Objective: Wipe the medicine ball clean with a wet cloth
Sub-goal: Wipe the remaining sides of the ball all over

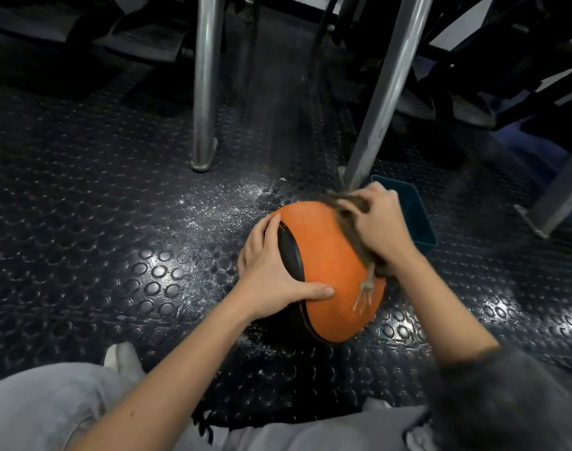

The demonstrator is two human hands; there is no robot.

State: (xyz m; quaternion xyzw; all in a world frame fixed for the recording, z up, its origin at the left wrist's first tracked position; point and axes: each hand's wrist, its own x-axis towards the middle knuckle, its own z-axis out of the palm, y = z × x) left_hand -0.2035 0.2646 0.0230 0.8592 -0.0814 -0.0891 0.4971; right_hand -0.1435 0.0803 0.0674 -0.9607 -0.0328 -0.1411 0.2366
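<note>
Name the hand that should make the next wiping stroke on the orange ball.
Right. The right hand grips the cloth against the upper right of the medicine ball, so it can likely wipe at once. The left hand lies flat on the ball's left side, steadying it, and holds no cloth.

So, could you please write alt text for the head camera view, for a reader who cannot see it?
A person's right hand holds a brownish cloth against an orange medicine ball on a dark studded floor, while the left hand steadies the ball's side. A dark blue tub sits just behind, beside metal legs.
</note>
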